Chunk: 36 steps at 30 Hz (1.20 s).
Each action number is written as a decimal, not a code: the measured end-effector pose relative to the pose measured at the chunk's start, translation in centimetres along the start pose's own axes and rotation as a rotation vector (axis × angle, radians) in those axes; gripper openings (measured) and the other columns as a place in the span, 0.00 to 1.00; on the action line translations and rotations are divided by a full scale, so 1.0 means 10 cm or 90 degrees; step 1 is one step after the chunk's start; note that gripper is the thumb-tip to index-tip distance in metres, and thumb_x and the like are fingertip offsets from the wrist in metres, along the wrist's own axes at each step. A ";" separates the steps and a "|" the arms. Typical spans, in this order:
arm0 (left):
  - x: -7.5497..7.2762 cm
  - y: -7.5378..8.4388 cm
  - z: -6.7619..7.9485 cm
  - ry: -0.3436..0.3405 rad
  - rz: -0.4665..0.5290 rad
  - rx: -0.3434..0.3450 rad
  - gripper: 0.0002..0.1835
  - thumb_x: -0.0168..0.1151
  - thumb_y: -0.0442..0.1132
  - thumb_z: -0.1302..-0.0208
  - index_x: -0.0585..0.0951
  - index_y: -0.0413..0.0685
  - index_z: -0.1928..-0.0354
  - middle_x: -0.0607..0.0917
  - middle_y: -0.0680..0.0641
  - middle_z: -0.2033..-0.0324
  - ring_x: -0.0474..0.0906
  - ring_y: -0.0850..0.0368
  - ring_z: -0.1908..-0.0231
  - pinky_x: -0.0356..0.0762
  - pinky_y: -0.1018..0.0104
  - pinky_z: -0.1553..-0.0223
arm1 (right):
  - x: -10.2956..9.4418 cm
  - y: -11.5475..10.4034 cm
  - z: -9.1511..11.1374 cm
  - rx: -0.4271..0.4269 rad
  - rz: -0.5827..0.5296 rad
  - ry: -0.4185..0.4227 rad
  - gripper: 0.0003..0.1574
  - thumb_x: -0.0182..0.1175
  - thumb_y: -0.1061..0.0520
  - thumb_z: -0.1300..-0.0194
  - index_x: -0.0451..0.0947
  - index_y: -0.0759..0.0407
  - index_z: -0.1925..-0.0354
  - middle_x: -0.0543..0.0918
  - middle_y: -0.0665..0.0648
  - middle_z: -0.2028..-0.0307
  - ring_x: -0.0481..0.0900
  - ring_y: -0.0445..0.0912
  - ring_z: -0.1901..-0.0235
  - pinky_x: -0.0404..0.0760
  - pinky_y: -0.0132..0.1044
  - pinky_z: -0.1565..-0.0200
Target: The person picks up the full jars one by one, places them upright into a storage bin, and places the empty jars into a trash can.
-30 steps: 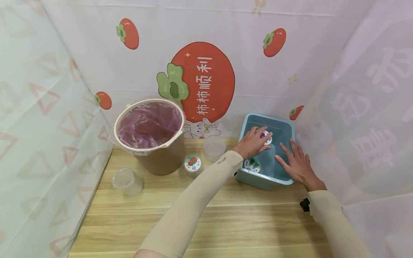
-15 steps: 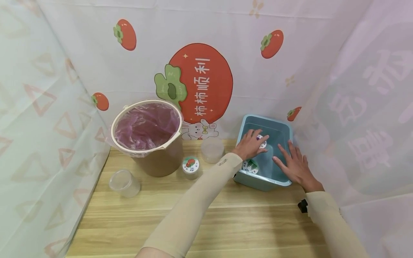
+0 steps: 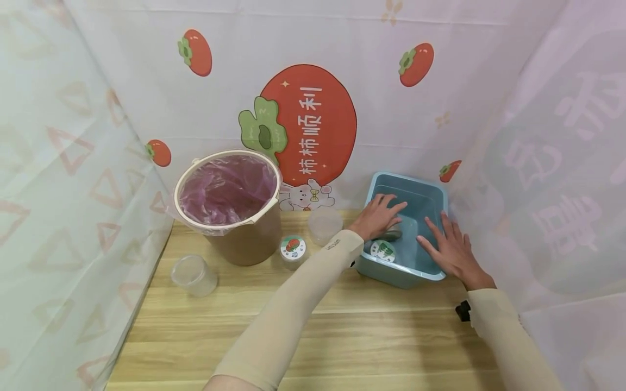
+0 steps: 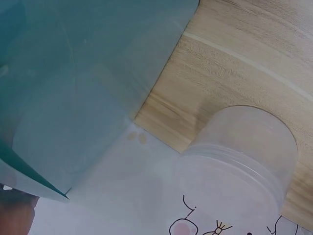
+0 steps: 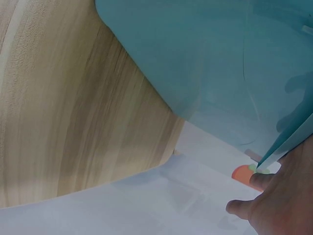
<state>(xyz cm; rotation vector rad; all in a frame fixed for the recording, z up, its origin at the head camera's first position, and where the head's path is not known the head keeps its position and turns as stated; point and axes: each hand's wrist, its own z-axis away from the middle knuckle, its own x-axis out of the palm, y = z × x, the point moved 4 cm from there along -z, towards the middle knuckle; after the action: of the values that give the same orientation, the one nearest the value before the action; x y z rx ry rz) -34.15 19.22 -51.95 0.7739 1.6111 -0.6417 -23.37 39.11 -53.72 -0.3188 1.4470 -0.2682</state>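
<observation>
My left hand (image 3: pixel 374 217) reaches over the left rim of a blue plastic bin (image 3: pixel 413 274), fingers spread inside it. Below its thumb, a jar (image 3: pixel 393 233) shows only in part, the rest covered by the hand. Just in front of that, a round jar lid with a green vegetable picture (image 3: pixel 383 251) sits in the bin's near left corner. On the bin's right side, my right hand (image 3: pixel 452 252) rests with straight, spread fingers. The right wrist view has this hand (image 5: pixel 288 191) at the bin's rim, thumb and a finger outside.
A bin lined with a purple bag (image 3: pixel 244 239) stands back left. A jar with a tomato label (image 3: pixel 292 247) and a clear jar (image 3: pixel 325 225) stand between the bins; another clear jar (image 3: pixel 194 275) is at left. Printed cloth walls close in the back and sides.
My left hand has drawn slightly back and left within the blue bin. The jar lid with the purple picture, visible between its fingers before, is now out of sight. The right hand stays put.
</observation>
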 end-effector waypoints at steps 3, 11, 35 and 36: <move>-0.01 0.00 0.00 -0.002 0.008 -0.003 0.31 0.47 0.57 0.12 0.64 0.64 0.14 0.67 0.45 0.18 0.66 0.46 0.21 0.70 0.56 0.22 | -0.01 0.00 0.00 0.000 -0.001 -0.001 0.54 0.44 0.26 0.16 0.45 0.53 0.11 0.29 0.70 0.12 0.36 0.80 0.17 0.37 0.89 0.29; -0.04 -0.03 0.04 -0.020 0.026 -0.013 0.31 0.47 0.58 0.12 0.62 0.65 0.14 0.64 0.47 0.17 0.63 0.48 0.20 0.67 0.57 0.20 | -0.02 0.00 0.00 -0.005 0.001 0.000 0.54 0.44 0.26 0.16 0.45 0.54 0.11 0.29 0.71 0.12 0.37 0.81 0.17 0.39 0.90 0.30; -0.12 -0.07 0.18 -0.032 0.039 -0.015 0.32 0.47 0.59 0.12 0.61 0.66 0.13 0.64 0.48 0.17 0.58 0.49 0.18 0.59 0.55 0.16 | -0.04 -0.01 0.00 -0.002 0.002 -0.014 0.55 0.42 0.26 0.16 0.43 0.54 0.11 0.27 0.72 0.13 0.34 0.83 0.18 0.39 0.91 0.31; -0.13 -0.07 0.19 -0.032 0.033 -0.013 0.31 0.46 0.59 0.12 0.61 0.66 0.13 0.64 0.49 0.17 0.58 0.49 0.18 0.58 0.55 0.16 | -0.04 -0.01 0.01 -0.002 0.002 -0.013 0.55 0.42 0.26 0.16 0.43 0.54 0.11 0.27 0.72 0.13 0.34 0.83 0.18 0.39 0.91 0.31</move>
<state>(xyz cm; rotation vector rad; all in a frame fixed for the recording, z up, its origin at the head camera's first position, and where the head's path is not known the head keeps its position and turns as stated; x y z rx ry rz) -33.40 17.17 -51.03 0.7763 1.5445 -0.6012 -23.35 39.19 -53.30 -0.3202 1.4277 -0.2590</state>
